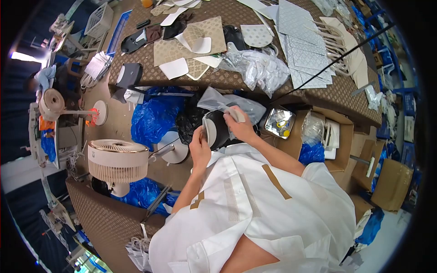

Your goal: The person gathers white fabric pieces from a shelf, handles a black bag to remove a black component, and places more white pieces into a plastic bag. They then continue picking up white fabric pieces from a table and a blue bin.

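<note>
Near the middle of the view, my left hand is closed on the left edge of a black piece with a pale rounded panel. My right hand is closed around a whitish piece at the black piece's upper right. Clear plastic lies just behind both hands. Whether the whitish piece joins the black one is hard to tell. Both hands are in front of the patterned brown table, above my white shirt.
Cut panels and a bundled plastic bag lie on the table. A fan stands at the left, beside blue bags. A metal tin and cardboard box sit at the right. Another person is at far left.
</note>
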`<action>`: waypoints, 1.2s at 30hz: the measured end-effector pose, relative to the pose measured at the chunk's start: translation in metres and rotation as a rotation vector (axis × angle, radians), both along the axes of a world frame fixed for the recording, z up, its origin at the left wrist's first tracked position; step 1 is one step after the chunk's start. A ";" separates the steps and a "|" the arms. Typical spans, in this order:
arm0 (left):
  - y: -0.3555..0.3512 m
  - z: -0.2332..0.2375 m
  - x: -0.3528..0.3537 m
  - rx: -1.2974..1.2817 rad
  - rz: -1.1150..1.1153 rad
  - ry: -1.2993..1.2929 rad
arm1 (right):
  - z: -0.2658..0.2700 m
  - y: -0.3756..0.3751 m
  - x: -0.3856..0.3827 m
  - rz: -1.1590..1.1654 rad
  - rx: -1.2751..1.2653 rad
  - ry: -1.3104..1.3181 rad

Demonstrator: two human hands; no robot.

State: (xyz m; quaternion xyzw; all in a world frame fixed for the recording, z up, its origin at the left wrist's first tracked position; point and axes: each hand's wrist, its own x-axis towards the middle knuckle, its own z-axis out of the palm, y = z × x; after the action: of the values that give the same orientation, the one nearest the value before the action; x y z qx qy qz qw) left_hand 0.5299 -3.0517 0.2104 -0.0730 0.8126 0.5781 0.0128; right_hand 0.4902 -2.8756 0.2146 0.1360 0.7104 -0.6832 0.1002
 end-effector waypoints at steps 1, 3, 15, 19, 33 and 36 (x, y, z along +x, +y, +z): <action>0.004 -0.003 0.004 0.108 0.047 -0.044 | -0.004 -0.001 0.003 -0.014 0.003 -0.005; 0.016 -0.009 0.014 0.075 0.121 -0.057 | -0.012 -0.007 0.007 -0.002 0.238 0.257; 0.020 0.018 -0.001 0.020 -0.190 -0.112 | 0.003 -0.004 0.005 0.017 -0.092 0.007; 0.031 0.014 0.001 0.268 -0.201 -0.137 | -0.002 -0.006 0.008 0.015 -0.036 0.052; 0.039 -0.016 0.011 0.314 0.063 -0.091 | -0.005 0.002 0.011 0.344 0.318 0.264; 0.039 -0.012 0.009 0.235 0.012 -0.117 | 0.000 0.000 0.011 0.402 0.303 0.262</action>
State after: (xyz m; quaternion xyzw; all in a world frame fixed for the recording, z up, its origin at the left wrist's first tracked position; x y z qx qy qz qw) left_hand 0.5385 -3.0125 0.1980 -0.1095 0.7366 0.6642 0.0652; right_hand 0.5013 -2.8759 0.2141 -0.0834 0.8240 -0.5475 0.1197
